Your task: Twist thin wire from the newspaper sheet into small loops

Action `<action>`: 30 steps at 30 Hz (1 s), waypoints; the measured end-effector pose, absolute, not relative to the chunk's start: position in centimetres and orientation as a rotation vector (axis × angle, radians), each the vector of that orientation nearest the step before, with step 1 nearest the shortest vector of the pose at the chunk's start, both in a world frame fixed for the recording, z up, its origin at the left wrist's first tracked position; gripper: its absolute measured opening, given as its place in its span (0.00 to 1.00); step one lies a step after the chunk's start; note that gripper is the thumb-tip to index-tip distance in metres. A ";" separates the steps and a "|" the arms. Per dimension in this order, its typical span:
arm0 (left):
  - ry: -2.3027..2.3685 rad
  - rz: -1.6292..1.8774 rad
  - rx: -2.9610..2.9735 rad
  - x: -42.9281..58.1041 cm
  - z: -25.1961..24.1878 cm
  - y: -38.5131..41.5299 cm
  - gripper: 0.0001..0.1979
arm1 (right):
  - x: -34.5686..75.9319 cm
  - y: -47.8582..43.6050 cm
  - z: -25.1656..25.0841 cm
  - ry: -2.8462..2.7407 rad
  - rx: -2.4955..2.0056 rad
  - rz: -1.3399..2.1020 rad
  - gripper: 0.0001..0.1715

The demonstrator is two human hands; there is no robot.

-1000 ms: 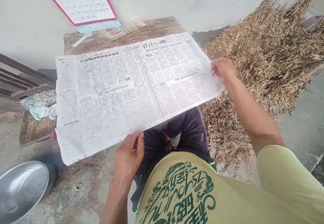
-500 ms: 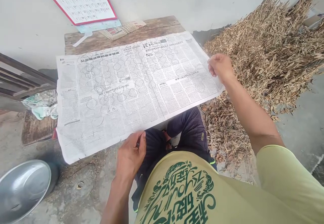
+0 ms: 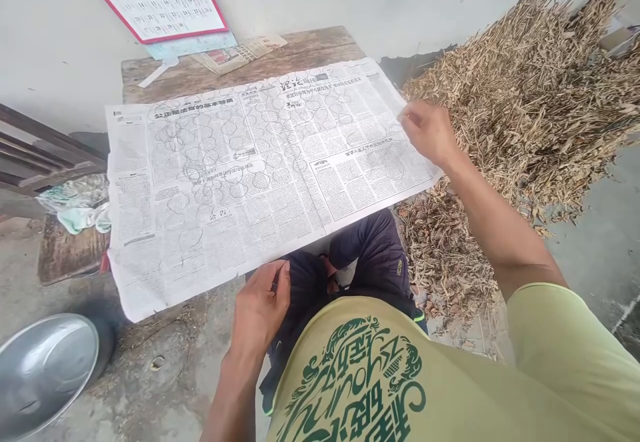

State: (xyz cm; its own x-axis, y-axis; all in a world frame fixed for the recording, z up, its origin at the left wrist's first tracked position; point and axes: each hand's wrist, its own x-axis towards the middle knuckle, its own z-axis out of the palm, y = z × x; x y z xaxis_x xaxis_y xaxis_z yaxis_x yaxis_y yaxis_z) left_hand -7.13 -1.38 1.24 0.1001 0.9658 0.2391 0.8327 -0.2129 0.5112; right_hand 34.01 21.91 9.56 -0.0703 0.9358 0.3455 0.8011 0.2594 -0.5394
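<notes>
A wide newspaper sheet, with rows of round pencil-like loops drawn over its print, lies spread across a wooden table and juts past its near side. My right hand is closed at the sheet's right border, thumb and fingers pinching the paper there. Down at the near edge, my left hand is curled, its thumb close to the index finger. Its fingertips meet the paper's border; whether the edge lies between them is hidden.
A red-framed calendar leans at the wall, beside a folded newspaper piece. Dry stalks are heaped at right. On the left are a wooden chair, a stool with cloths, and a metal basin.
My right hand has shifted slightly left along the newspaper's right border. The sheet and table appear a little further left and up in view. My left hand is nearly unchanged.
</notes>
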 end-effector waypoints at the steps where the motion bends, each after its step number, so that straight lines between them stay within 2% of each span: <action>1: 1.792 0.778 2.127 -7.1 1.2 -1.4 0.11 | 33.7 21.5 10.0 -1.994 -1.562 0.248 0.15; 4: 1.788 0.776 2.123 -7.1 1.1 -1.3 0.11 | 32.7 20.3 10.8 -2.344 -1.533 0.130 0.16; 9: 1.759 0.794 2.137 -6.9 1.2 -1.4 0.11 | 32.6 19.5 9.8 -2.732 -1.492 0.002 0.13; 19: 1.769 0.760 2.106 -6.8 1.3 -1.5 0.11 | 34.4 18.0 6.7 -2.523 -1.634 -0.206 0.22; 30: 1.741 0.780 2.149 -6.2 1.2 -1.3 0.10 | 35.1 17.8 5.0 -2.466 -1.670 -0.242 0.21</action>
